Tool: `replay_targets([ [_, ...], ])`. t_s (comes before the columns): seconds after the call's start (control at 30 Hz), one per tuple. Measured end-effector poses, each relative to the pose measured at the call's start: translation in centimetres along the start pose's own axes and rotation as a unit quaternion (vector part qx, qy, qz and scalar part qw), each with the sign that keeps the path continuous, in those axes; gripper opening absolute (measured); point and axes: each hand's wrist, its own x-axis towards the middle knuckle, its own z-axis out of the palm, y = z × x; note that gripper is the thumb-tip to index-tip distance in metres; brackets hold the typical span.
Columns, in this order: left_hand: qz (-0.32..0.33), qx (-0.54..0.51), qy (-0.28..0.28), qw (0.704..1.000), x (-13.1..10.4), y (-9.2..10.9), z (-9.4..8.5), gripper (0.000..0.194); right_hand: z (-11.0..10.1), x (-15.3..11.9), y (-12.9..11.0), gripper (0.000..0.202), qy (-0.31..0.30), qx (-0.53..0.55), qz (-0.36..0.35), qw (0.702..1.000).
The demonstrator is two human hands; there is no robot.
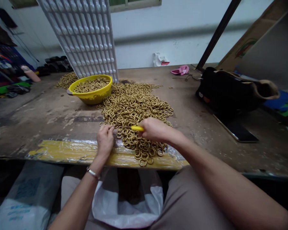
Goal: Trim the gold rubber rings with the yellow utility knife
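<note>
A large heap of brass-coloured metal rings point(134, 108) spreads over the workbench towards its front edge. My right hand point(155, 129) is closed around a yellow-handled tool point(137, 128) over the front part of the heap; the tool's working end cannot be made out. At the heap's left edge my left hand point(105, 140) is closed in a pinch, its fingertips close to the loose rings. What those fingertips hold, if anything, is too small to name. A yellow bowl point(92, 98) full of the same rings stands behind and to the left of my hands.
Yellow tape point(62, 150) covers the bench's front edge. An open white bag point(124, 220) hangs between my knees. A ribbed plastic panel point(86, 38) leans behind the bowl. On the right lie a black bag point(223, 92) and a phone point(235, 129); pink cloth point(181, 70) lies near the wall.
</note>
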Motion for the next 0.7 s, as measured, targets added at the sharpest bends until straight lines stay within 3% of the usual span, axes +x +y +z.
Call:
replay_targets([
  [0.1, -0.074, -0.058, -0.064, 0.993, -2.4, -0.2, -2.8, 0.030, 1.2, -2.2, -2.0, 0.009, -0.118, -0.008, -0.128, 0.985],
  [0.17, -0.127, -0.115, -0.101, 0.980, -4.2, -0.1, -4.4, 0.041, 3.1, -3.6, -2.5, 0.007, -0.114, -0.050, -0.162, 0.979],
  [0.27, -0.296, -0.357, -0.113, 0.879, -6.3, 0.4, -6.4, 0.039, 6.1, -5.0, -2.2, 0.011, -0.064, -0.081, -0.165, 0.981],
  [0.37, -0.375, -0.479, -0.122, 0.784, -7.6, 1.0, -7.7, 0.033, 7.8, -5.2, -1.9, 0.009, -0.055, -0.088, -0.173, 0.979],
  [0.57, -0.422, -0.555, -0.192, 0.690, -9.3, 1.3, -7.2, 0.013, 6.5, -3.4, -2.3, 0.010, -0.103, -0.107, -0.115, 0.982],
  [0.7, -0.431, -0.563, -0.232, 0.665, -10.2, 1.8, -5.5, 0.019, 4.8, -2.0, -1.5, 0.007, -0.023, -0.039, -0.012, 0.999],
])
